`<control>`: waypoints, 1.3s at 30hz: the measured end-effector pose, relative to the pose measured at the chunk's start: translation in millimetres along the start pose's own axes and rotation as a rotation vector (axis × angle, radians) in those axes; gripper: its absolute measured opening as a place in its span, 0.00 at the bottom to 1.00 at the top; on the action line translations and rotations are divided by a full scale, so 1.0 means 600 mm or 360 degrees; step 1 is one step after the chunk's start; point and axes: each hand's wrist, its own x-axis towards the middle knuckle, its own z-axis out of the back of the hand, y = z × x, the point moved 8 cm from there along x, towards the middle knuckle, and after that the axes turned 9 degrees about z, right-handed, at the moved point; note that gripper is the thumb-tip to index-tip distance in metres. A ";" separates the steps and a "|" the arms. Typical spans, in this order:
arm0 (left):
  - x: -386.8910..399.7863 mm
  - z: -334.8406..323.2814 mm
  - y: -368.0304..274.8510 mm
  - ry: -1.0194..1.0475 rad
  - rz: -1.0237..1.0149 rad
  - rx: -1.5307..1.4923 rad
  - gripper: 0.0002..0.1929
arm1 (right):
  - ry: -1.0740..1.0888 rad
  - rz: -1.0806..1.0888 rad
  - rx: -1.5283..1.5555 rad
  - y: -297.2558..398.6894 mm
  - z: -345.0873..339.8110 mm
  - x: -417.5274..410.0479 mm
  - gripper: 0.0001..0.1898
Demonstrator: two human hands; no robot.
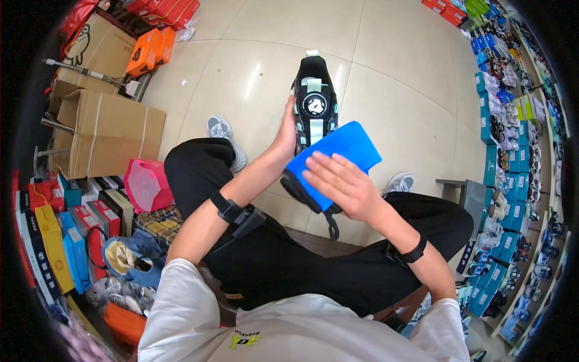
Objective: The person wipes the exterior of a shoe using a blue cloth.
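My left hand holds a black shoe with pale green straps and a round dial by its side, above the tiled floor. A blue cloth-like mitt or pad with a black edge and a hanging black loop lies over the near end of the shoe. Flat on top of this blue piece rest the fingers of my right hand; whether the thumb grips it from below is hidden. Part of the shoe is covered by the blue piece.
Cardboard boxes, a pink bag and several shoe boxes stand on the left. Orange boxes are at the upper left. A grey stool and shelves of shoes and teal boxes are on the right.
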 end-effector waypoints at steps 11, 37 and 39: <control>-0.019 -0.010 -0.007 -0.0005 0.0030 0.0045 0.43 | -0.0016 0.0197 -0.0001 0.025 -0.013 0.001 0.22; -0.018 -0.004 -0.026 -0.0136 -0.0104 -0.0004 0.43 | -0.0242 -0.0282 0.0154 -0.040 0.020 -0.015 0.28; -0.009 -0.001 -0.027 -0.0118 -0.0142 -0.0019 0.43 | -0.0227 -0.0265 0.0114 -0.033 0.015 -0.014 0.27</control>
